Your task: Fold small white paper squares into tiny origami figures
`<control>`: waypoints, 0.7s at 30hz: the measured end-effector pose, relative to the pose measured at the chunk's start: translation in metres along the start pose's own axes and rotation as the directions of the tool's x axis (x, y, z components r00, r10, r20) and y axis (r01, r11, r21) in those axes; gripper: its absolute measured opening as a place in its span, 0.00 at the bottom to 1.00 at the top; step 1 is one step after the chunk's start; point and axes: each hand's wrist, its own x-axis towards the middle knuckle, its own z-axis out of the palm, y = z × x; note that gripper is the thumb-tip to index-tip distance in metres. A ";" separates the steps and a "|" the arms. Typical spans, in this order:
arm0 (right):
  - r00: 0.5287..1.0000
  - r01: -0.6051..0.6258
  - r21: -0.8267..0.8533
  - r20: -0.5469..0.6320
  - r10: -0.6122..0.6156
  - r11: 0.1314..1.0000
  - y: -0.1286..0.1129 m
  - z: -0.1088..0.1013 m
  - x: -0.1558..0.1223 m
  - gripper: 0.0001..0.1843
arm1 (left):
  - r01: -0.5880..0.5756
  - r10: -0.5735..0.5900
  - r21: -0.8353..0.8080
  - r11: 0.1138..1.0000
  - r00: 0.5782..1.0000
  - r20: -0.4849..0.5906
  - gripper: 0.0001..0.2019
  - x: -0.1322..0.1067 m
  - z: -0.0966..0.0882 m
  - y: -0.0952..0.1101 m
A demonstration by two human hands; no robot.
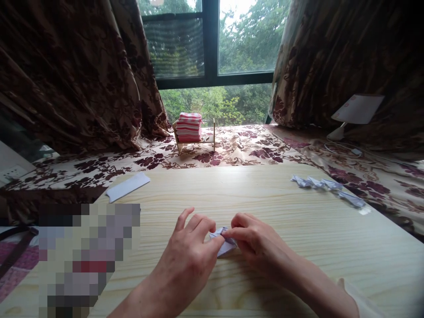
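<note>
A small piece of folded white paper [227,248] lies on the pale wooden table in front of me, creased into an angular shape. My left hand [194,247] grips it from the left, thumb pressed on its upper face and the index finger at its far edge. From the right, my right hand [260,240] pinches the same paper, its index fingertip on the middle near the left thumb. The right thumb and the paper's right edge are partly hidden.
Several folded paper pieces [316,183] sit in a row at the table's far right. A stack of white paper strips [128,187] lies at the far left. Beyond the table [225,190] stand a small rack with striped cloths [188,127] and a lamp [359,108]. A blurred patch covers the left.
</note>
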 end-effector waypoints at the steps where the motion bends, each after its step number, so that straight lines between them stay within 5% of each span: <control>1: 1.000 -0.002 0.005 -0.001 0.002 1.000 0.000 0.000 0.000 0.21 | -0.042 0.041 0.020 0.999 0.999 0.021 0.10 0.002 0.001 -0.001; 14: 0.999 -0.027 0.006 0.024 0.027 1.000 0.000 0.000 0.002 0.23 | -0.061 0.058 0.129 0.990 0.998 0.032 0.07 -0.002 0.020 -0.013; 21: 1.000 -0.011 -0.001 0.010 0.011 1.000 -0.001 -0.001 0.003 0.21 | 0.028 -0.036 0.094 0.995 0.996 0.081 0.10 0.000 0.014 -0.016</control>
